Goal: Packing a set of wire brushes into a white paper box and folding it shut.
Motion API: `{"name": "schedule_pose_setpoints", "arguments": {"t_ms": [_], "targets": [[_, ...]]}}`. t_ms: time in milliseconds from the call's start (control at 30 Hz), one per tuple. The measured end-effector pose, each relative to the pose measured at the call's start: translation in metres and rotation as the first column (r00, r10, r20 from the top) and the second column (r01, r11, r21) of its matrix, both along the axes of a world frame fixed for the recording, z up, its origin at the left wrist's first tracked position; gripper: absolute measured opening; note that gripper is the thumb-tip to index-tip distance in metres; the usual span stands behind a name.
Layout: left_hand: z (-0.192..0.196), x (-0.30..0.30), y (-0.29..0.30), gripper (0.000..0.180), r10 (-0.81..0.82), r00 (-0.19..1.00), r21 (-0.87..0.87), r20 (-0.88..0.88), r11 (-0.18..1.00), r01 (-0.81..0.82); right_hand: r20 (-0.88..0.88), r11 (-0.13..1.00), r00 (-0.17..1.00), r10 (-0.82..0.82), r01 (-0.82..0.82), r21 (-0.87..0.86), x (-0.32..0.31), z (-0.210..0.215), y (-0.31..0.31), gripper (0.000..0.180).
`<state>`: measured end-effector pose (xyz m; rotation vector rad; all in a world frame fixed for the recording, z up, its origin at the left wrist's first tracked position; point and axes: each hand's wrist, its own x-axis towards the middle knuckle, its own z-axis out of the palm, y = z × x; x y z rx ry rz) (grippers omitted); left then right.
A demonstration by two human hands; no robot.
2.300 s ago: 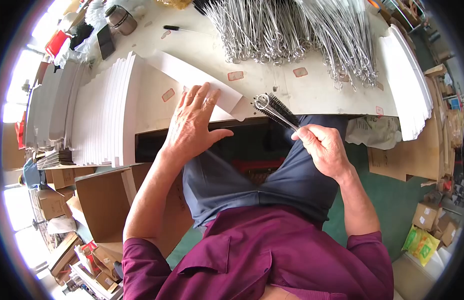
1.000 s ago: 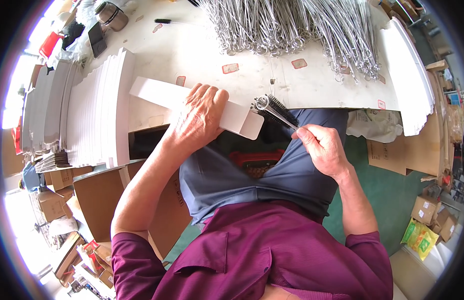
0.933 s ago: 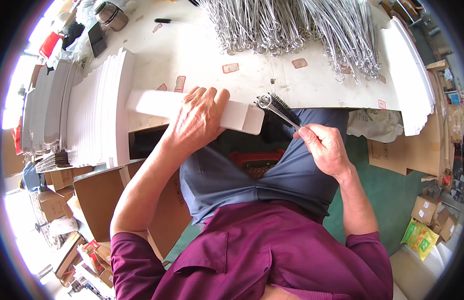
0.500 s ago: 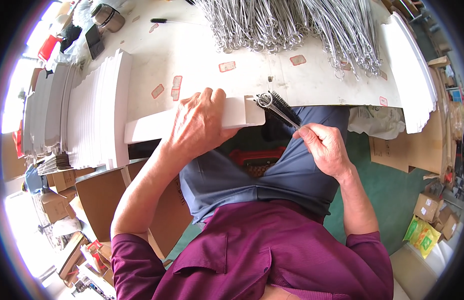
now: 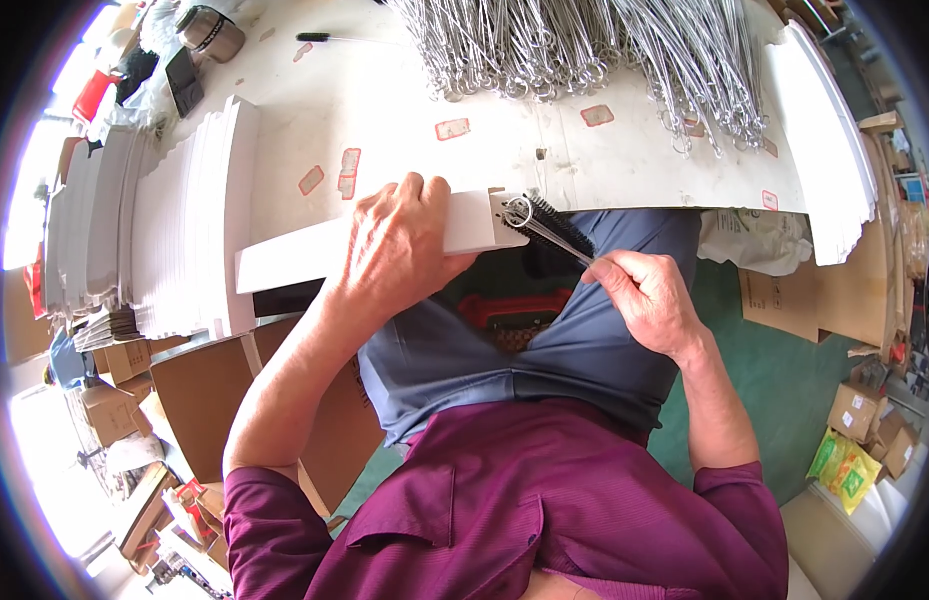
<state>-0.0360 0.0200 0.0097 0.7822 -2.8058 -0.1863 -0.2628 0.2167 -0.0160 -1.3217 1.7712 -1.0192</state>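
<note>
My left hand (image 5: 399, 240) is wrapped over a long narrow white box (image 5: 294, 250), holding it along the table's front edge. The box's right end is open and faces my right hand (image 5: 644, 298). Between the thumb and fingers of that hand is a small bundle of wire-handled brushes (image 5: 559, 235) with black bristles and a ring at the end. The ringed end of the bundle meets the box's opening; how far in it reaches is hard to see.
Many wire brushes with ring ends (image 5: 544, 60) lie heaped across the far table. White boxes (image 5: 184, 220) stand in a row at left, more white cartons (image 5: 819, 140) at right. A single black brush (image 5: 314, 37) and a metal flask (image 5: 210, 33) lie at the far left.
The brush bundle has shifted slightly left, its ring end closer to the box's open end. The box's left end has moved a little left.
</note>
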Motion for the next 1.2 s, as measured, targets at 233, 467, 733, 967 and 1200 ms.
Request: {"name": "schedule_pose_setpoints", "arguments": {"t_ms": [233, 467, 733, 967, 1200], "targets": [[-0.008, -0.001, -0.002, 0.043, -0.057, 0.997, -0.080, -0.059, 0.995, 0.052, 0.007, 0.999, 0.999, 0.035, -0.035, 0.035, 0.000, -0.002, -0.003, 0.032], [-0.010, 0.000, -0.003, 0.042, -0.111, 0.992, -0.128, -0.067, 0.986, 0.102, 0.060, 0.973, 0.994, 0.090, -0.101, 0.207, -0.007, 0.010, -0.008, 0.037], [-0.018, -0.001, 0.000, 0.039, -0.133, 0.989, -0.163, -0.064, 0.979, 0.121, 0.142, 0.923, 0.982, 0.121, -0.164, 0.348, -0.011, 0.011, -0.011, 0.037], [-0.022, 0.000, 0.006, 0.035, -0.171, 0.980, -0.170, -0.105, 0.974, 0.152, 0.184, 0.843, 0.963, 0.196, -0.261, 0.470, -0.016, 0.014, -0.018, 0.036], [-0.031, -0.004, 0.038, 0.039, -0.134, 0.983, -0.112, -0.124, 0.986, 0.121, 0.129, 0.920, 0.953, 0.274, -0.299, 0.254, 0.004, 0.016, -0.036, 0.032]]}}
